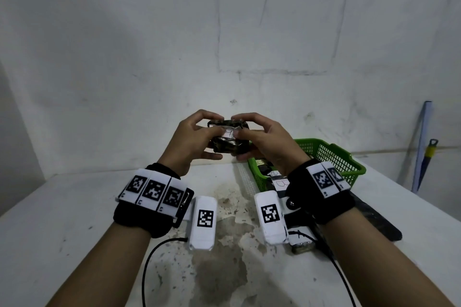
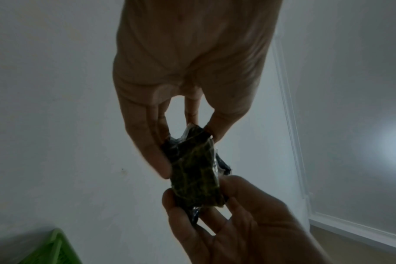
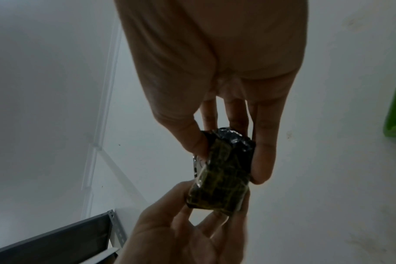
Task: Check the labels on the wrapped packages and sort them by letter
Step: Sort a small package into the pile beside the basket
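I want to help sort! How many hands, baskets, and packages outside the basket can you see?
Hands: 2, left hand and right hand
Green basket: 1
Packages outside the basket: 2, held package and package on the table
Total: 5

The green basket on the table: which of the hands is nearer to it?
Right. The right hand is just in front of the green basket, holding the wrapped package; the left hand holds the package's far side.

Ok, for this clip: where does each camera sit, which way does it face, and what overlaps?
Head: worn on the head, looking forward and down; left hand and right hand hold the wrapped package above the table.
Left wrist: under the palm, looking along the fingers to the package.
Right wrist: same, along its fingers.
Shared: all show the package and both hands.
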The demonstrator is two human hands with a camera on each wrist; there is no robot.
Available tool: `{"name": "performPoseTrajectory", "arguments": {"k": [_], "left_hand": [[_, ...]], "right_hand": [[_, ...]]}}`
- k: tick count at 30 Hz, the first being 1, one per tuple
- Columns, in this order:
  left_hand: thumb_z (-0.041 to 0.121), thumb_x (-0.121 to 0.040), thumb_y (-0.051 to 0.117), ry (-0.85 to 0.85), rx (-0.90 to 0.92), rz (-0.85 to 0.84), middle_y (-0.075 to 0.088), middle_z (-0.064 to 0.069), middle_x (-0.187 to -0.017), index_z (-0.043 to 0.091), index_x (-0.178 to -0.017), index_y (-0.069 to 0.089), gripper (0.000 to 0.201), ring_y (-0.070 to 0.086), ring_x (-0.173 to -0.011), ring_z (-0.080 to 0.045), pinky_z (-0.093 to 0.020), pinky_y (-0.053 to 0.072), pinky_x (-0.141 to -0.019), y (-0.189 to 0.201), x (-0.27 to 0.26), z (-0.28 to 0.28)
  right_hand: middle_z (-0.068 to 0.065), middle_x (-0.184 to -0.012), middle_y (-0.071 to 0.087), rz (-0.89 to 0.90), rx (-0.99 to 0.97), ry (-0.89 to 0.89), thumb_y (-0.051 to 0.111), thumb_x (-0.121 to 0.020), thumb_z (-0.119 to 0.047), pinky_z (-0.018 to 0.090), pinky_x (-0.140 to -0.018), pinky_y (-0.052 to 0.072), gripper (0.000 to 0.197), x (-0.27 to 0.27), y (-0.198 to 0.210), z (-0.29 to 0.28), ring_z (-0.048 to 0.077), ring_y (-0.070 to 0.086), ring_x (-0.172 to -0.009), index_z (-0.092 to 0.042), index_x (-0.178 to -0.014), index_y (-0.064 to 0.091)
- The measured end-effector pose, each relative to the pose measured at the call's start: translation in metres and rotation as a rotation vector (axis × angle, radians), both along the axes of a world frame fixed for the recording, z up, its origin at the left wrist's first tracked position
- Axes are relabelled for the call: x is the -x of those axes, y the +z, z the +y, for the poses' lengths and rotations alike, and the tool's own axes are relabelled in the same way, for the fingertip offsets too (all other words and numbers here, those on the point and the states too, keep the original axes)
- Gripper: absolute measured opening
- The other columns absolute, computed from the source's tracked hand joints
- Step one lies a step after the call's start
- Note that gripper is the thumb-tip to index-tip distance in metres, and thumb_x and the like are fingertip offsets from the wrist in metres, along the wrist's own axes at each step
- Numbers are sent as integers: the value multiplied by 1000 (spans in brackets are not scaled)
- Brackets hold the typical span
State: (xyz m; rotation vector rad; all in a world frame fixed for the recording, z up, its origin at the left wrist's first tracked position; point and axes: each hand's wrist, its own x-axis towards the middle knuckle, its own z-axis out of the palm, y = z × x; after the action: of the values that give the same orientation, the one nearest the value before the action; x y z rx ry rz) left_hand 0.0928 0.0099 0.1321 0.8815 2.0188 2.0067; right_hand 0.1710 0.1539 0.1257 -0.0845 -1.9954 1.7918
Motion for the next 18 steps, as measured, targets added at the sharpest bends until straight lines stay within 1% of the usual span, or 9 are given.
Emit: {"name": "performPoseTrajectory", "arguments": {"k": [2, 3, 5, 7, 8, 10, 12, 15, 18], "left_hand": [[5, -87, 64, 15, -1, 31, 66, -11, -82, 14, -101, 64, 17, 68, -68, -20, -27, 56, -52, -1, 1, -1], [4, -87, 63, 15, -2, 36, 65, -12, -82, 14, -100, 64, 16, 68, -69, -21, -26, 55, -52, -2, 0, 0], [6, -89, 61, -5, -13, 10, 65, -12, -84, 11, -100, 65, 13, 68, -70, -23, -27, 56, -54, -4, -1, 0], [13, -92, 59, -23, -46, -44, 64, -12, -88, 5, -100, 64, 13, 68, -72, -28, -30, 58, -58, -5, -2, 1], [16, -93, 59, -21, -59, -57, 64, -12, -89, 4, -98, 64, 14, 68, -73, -30, -32, 59, -59, -6, -2, 2], [13, -92, 60, -7, -57, -46, 66, -17, -91, 6, -92, 63, 7, 68, -73, -31, -35, 61, -62, -5, -1, 3], [9, -91, 62, -5, -45, -33, 67, -22, -97, 8, -98, 62, 7, 69, -77, -31, -37, 61, -65, -4, 1, 4], [17, -90, 65, -23, -20, -71, 66, -21, -106, 5, -119, 57, 32, 69, -81, -29, -38, 62, -67, -4, 3, 5], [10, -92, 60, -42, 2, -43, 66, -26, -106, -4, -112, 63, 25, 68, -82, -30, -38, 62, -69, -4, 2, 5]], "right_hand": [[20, -99, 74, -41, -39, 19, 71, -89, -15, 36, -61, 62, 27, -2, 1, -1, 40, 72, -71, -22, -115, 69], [18, -99, 74, -46, -47, 27, 70, -89, -18, 35, -58, 62, 27, -4, 1, -2, 40, 72, -69, -23, -115, 69], [20, -99, 74, -29, -53, 31, 68, -91, -15, 31, -48, 57, 23, -5, 1, -1, 35, 71, -58, -21, -113, 70], [23, -99, 73, -9, -60, 29, 67, -91, -11, 28, -44, 54, 20, -4, 1, 0, 29, 68, -51, -19, -108, 71], [23, -99, 73, -10, -62, 28, 67, -91, -10, 28, -45, 54, 19, -3, 1, 0, 29, 68, -52, -19, -107, 72], [18, -95, 73, -22, -52, 29, 66, -91, -14, 31, -51, 56, 17, -3, 1, -1, 32, 68, -57, -17, -107, 72], [16, -96, 72, -30, -37, 26, 65, -92, -22, 34, -56, 57, 17, -3, 0, -1, 36, 68, -65, -15, -106, 72], [17, -94, 70, -3, -42, 10, 59, -94, -10, 31, -53, 58, 16, 0, 0, 1, 35, 64, -63, -15, -99, 73], [18, -91, 68, 15, -58, 19, 59, -92, -3, 29, -51, 57, 23, 3, -1, 3, 33, 63, -63, -19, -105, 68]]}}
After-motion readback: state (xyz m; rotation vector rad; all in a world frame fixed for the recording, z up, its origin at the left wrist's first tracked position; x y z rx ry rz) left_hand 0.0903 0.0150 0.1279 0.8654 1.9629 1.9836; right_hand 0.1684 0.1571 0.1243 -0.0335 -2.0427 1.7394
